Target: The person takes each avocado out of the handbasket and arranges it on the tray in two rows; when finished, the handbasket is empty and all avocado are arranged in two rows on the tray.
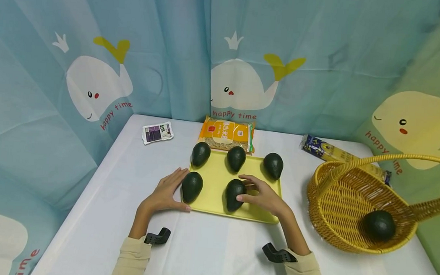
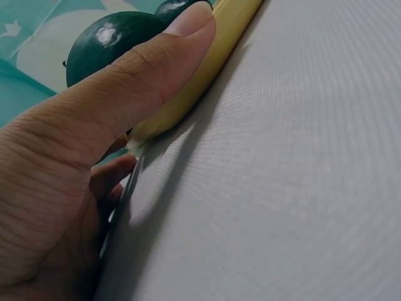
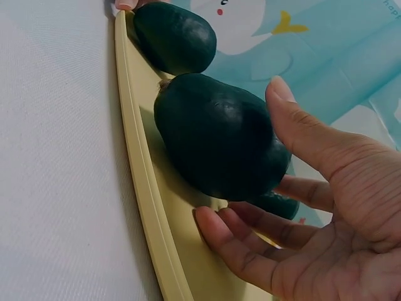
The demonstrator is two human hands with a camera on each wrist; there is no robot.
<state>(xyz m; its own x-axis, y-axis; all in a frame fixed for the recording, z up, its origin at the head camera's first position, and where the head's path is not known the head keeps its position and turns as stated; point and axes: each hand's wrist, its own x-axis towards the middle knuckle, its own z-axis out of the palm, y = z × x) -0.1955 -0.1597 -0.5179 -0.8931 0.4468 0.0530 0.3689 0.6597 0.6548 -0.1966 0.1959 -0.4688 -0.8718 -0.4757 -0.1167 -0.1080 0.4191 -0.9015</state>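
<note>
In the head view, several dark green avocados lie on a shallow yellow tray [image 1: 214, 171]. My left hand [image 1: 165, 193] spans the tray's near left corner, thumb along the front rim and fingers at the left side. Beside it lies the near left avocado [image 1: 192, 187]; the left wrist view shows the thumb [image 2: 150, 75] stretched out straight. My right hand [image 1: 263, 195] holds the near middle avocado [image 1: 234, 196] loosely from the right. In the right wrist view, the thumb [image 3: 294, 119] lies at one side of this avocado [image 3: 213, 135], with curved fingers [image 3: 241, 254] at its other side.
To the right stands a yellow wicker basket [image 1: 316, 204] with a tall handle, holding one avocado [image 1: 379, 225]. A blue-and-yellow packet [image 1: 326, 150] lies behind it. Behind the tray is an orange bag [image 1: 225, 133]; a small white-and-purple packet [image 1: 157, 133] lies at the back left.
</note>
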